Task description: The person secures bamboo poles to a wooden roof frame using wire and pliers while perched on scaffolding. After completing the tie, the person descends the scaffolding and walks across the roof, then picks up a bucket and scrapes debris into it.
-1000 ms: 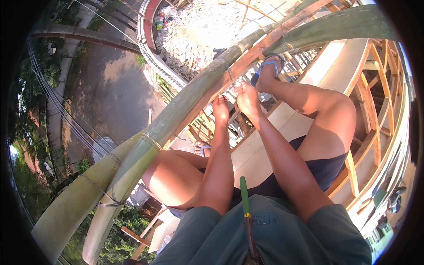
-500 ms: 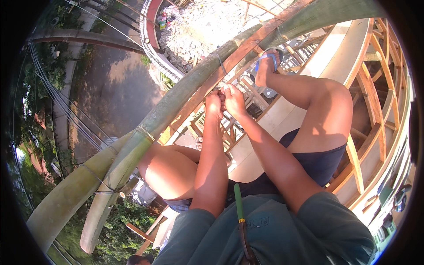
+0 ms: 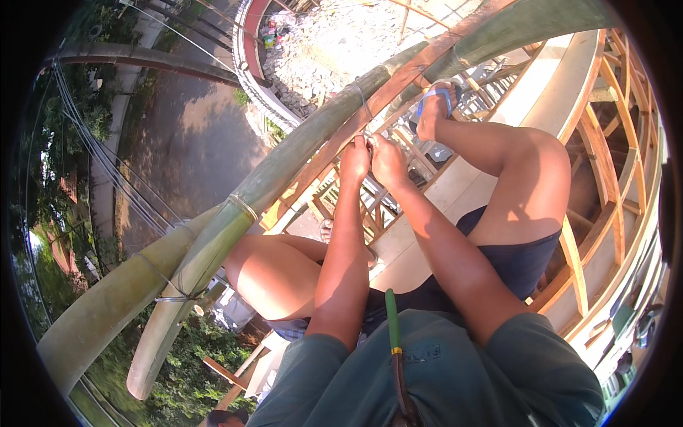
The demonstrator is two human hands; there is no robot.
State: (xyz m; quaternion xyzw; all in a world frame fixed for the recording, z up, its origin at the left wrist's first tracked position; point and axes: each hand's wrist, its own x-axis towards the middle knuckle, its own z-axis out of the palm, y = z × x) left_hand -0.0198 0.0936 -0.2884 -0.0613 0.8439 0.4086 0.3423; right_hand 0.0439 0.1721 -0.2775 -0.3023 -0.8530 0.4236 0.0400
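Note:
My left hand (image 3: 355, 162) and my right hand (image 3: 388, 162) are close together just below a reddish wooden beam (image 3: 341, 140). Both are closed, fingertips pinched; whatever is between them is too small and hidden to make out. Alongside the beam runs a thick green bamboo pole (image 3: 299, 151). A thin wire loop (image 3: 363, 97) goes round the pole, a little beyond my hands. Another tie (image 3: 242, 208) circles it nearer to me. A tool with a green handle and dark metal end (image 3: 392, 324) lies against my shirt.
I sit high on a wooden framework with pale boards (image 3: 420, 249). Curved wooden ribs (image 3: 605, 171) rise at right. A second bamboo pole (image 3: 114, 302) crosses at lower left. Far below are a paved road (image 3: 192, 156) and rubble (image 3: 334, 50). Cables (image 3: 107, 160) hang at left. Another person's head (image 3: 228, 418) shows at the bottom.
My hands have turned and drawn slightly apart, still closed by the beam; the right has shifted a little to the right. The whole view has shifted slightly.

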